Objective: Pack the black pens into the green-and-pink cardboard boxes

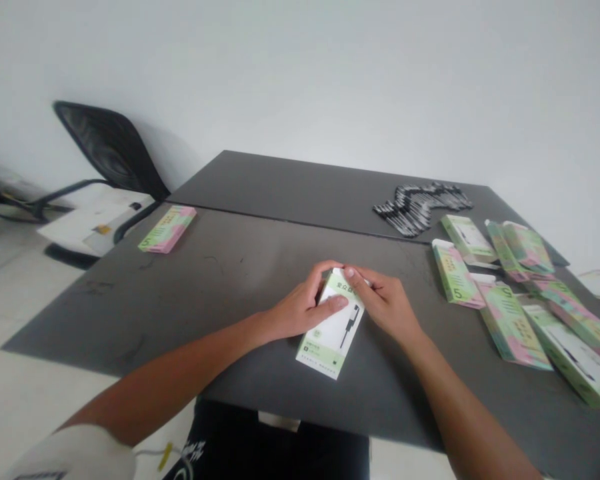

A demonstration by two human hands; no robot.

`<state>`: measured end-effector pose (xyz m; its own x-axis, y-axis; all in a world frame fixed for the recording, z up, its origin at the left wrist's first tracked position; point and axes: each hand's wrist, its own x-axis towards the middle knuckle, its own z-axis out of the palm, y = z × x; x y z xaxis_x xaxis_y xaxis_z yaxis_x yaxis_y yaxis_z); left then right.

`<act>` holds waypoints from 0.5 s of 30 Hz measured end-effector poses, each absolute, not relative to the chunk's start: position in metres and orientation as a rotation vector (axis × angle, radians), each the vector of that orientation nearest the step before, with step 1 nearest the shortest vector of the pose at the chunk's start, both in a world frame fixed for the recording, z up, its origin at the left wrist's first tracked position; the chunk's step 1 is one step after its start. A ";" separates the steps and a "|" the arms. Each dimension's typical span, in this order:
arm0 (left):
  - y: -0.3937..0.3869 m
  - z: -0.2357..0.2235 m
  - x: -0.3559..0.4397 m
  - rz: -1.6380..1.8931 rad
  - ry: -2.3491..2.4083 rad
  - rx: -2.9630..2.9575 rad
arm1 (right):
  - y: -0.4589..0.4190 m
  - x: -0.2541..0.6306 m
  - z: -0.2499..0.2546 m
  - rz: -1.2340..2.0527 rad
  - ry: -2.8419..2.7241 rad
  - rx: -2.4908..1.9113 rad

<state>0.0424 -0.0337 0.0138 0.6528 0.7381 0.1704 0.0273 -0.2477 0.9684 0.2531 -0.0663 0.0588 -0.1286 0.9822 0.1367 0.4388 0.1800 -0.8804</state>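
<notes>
A green and white cable box (325,337), printed with a picture of a cable plug, is between my two hands over the near part of the table. My left hand (305,307) grips its left side, thumb lying across the front face. At the top end, my right hand (383,300) has its thumb pressed on the upper right corner, fingers curled behind. The far edge of the box is partly covered by my fingers, so I cannot tell whether its flap is fully closed.
Several similar boxes (513,327) lie in a loose pile at the right. Behind them is a row of thin black-and-silver items (415,210). One pink and green box (167,230) lies far left on the dark table (220,267). A black chair (113,147) stands beyond the left edge.
</notes>
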 end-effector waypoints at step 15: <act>-0.037 0.013 0.046 0.766 0.583 1.614 | -0.070 0.258 0.062 0.673 -1.866 -1.337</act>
<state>0.0457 -0.0368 0.0133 0.6576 0.7360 0.1606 -0.0411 -0.1778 0.9832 0.2581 -0.0700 0.0616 -0.1914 0.9467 0.2591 0.5633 0.3221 -0.7609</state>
